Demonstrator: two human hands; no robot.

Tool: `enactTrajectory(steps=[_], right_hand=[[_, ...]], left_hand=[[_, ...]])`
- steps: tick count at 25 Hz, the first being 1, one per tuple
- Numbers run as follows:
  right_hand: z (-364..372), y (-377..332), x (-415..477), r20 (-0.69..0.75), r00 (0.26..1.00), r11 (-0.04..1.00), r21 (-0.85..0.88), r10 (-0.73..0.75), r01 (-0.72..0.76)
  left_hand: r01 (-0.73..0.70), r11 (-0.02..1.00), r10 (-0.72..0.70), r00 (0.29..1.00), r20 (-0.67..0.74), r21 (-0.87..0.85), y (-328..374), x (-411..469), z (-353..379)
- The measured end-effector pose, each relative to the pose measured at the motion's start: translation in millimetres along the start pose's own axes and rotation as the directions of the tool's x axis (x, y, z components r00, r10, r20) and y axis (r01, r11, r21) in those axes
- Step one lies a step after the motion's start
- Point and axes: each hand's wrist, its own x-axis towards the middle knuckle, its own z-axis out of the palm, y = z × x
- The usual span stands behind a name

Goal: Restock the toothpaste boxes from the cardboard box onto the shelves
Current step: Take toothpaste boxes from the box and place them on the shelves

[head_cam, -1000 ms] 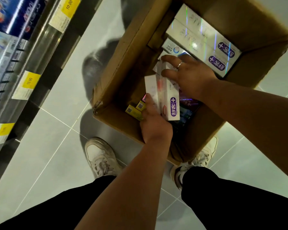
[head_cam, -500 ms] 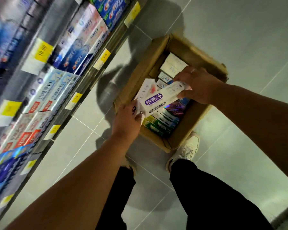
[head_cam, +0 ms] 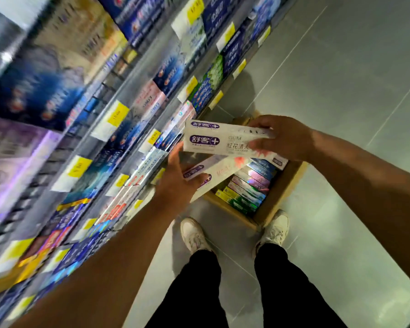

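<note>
While the cardboard box [head_cam: 279,197] sits on the floor [head_cam: 341,91] beside the shelves [head_cam: 128,129], two toothpaste boxes [head_cam: 225,151] are held above it, upper box [head_cam: 213,140] pinched endwise by the right hand [head_cam: 284,138], lower box [head_cam: 216,170] gripped by the left hand [head_cam: 175,183], apparently separated for shelving.

Grey tiled floor [head_cam: 341,91] bearing cardboard box [head_cam: 279,195]; blurred shelves [head_cam: 137,91] apparently packed with cartons [head_cam: 210,85]
</note>
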Motion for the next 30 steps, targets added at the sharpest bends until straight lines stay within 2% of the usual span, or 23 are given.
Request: enactTrajectory(steps=[3,8,14,16,20,25,30], right_hand=[[-19.8,-58.5,-28.1,0.015,0.998,0.997,-0.043,-0.066,0.066],[-39.5,-152.9,-61.6,0.011,0.989,0.986,-0.077,-0.15,0.15],[-67.0,-238.6,-100.7,-0.119,0.97,0.961,0.157,-0.212,0.229],[-73.9,-261.9,-117.6,-0.159,0.952,0.932,0.216,-0.261,0.292],[-91.9,-302.3,-150.9,-0.211,0.913,0.871,0.286,-0.35,0.4],[-116.5,-356.7,-191.1,-0.197,0.878,0.737,0.481,-0.437,0.475],[-131.8,-414.7,-228.5,-0.237,0.8,0.638,0.498,-0.551,0.587]], left_hand=[[0.001,0.989,-0.002,1.0,-0.005,-0.149,38.3,-36.5,-46.0],[-0.171,0.966,0.168,0.985,-0.035,-0.194,80.6,-98.5,-116.1],[-0.276,0.916,0.23,0.956,-0.183,-0.292,135.8,-169.8,-166.9],[-0.325,0.909,0.261,0.932,-0.251,-0.262,154.0,-191.6,-174.6],[-0.336,0.902,0.242,0.914,-0.327,-0.272,181.1,-238.0,-189.7],[-0.395,0.882,0.248,0.853,-0.459,-0.257,215.7,-296.4,-211.2],[-0.475,0.853,0.275,0.763,-0.586,-0.218,250.6,-356.3,-239.6]])
